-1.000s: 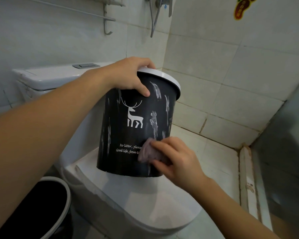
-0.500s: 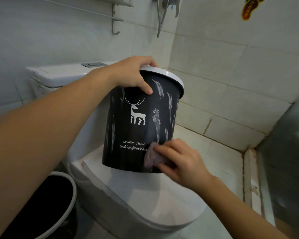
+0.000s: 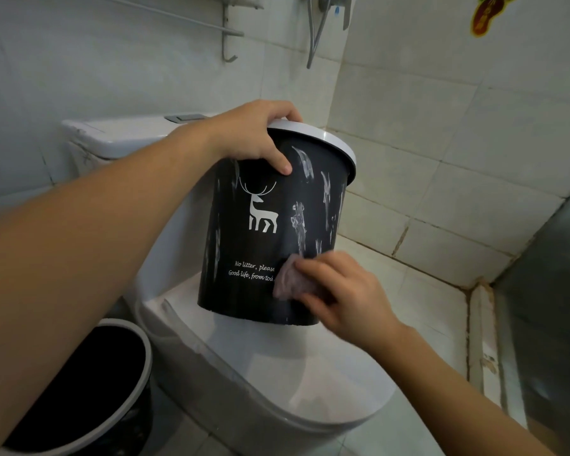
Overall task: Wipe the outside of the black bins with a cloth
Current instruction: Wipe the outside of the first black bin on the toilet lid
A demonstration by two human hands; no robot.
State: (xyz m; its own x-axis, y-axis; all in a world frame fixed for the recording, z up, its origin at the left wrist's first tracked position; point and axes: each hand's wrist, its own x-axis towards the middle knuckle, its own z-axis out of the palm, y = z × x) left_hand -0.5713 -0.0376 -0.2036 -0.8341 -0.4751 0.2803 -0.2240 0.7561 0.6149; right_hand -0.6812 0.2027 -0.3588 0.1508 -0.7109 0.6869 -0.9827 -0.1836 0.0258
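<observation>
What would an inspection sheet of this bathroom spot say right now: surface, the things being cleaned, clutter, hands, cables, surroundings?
Surface: closed toilet lid, white, bare around the bin.
Job's things: black bin with deer print tilted on the lid, pale streaks on its side; second black bin on the floor, lower left; cloth pressed against the tilted bin's lower side.
Clutter: nothing seen.
Hands: left hand grips the bin's white rim; right hand holds the cloth.
Cables: shower hose hanging on the wall.
Surroundings: tiled walls, cistern, wall rack, foot-shaped sticker.
</observation>
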